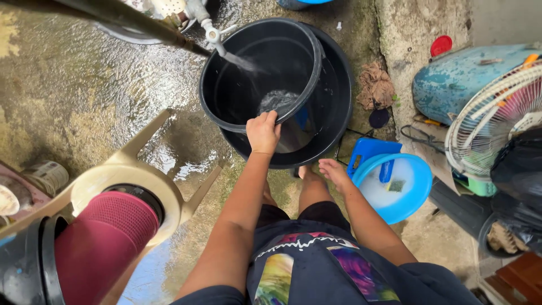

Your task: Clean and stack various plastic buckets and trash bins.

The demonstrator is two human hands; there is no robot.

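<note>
I see the wet concrete floor (84, 90) spread under everything, glistening with water. On it sits a wide black plastic tub (339, 96), and tilted inside it is a round black plastic bucket (237, 96), its mouth turned toward a white plastic tap (213, 35) that pours a stream into it; water pools at the bucket's bottom. At lower left stands a beige plastic stool (132, 175) with a maroon ribbed bucket (104, 240) through it. To the right lies a light blue plastic basin (415, 186). My left hand (263, 133) has its fingers clamped over the near rim of the bucket. My right hand (334, 171) hangs free just beside the basin, fingers loosely apart, holding nothing.
</note>
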